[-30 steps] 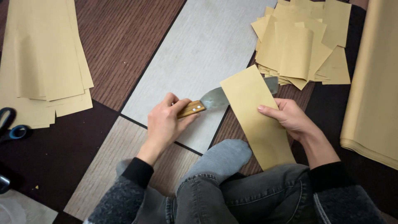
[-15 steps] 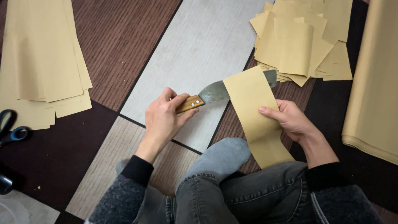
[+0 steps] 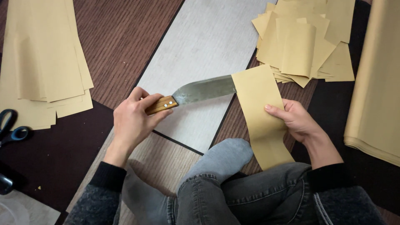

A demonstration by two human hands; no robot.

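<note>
- Head view, hands: the left hand (image 3: 132,121) is wrapped tight around the wooden handle of a large knife (image 3: 196,93); the broad grey blade points right and its tip end is hidden under the paper strip.
- The right hand (image 3: 293,120) is clamped on a tan paper strip (image 3: 260,112) — thumb on top, fingers behind — gripping it at its middle, right edge. The strip runs from the blade down to the person's jeans.
- The two hands are apart, with blade and strip between them, above a pale grey floor panel (image 3: 208,41).
- Around them: a stack of long tan sheets (image 3: 41,62) at upper left, a heap of cut tan pieces (image 3: 304,41) at upper right — near the strip's top end — and a thick folded tan stack (image 3: 379,83) at the right edge.
- Scissors (image 3: 10,127) with blue and black handles lie at the far left, well apart from the hands.
- A grey sock (image 3: 225,158) shows below the strip.
</note>
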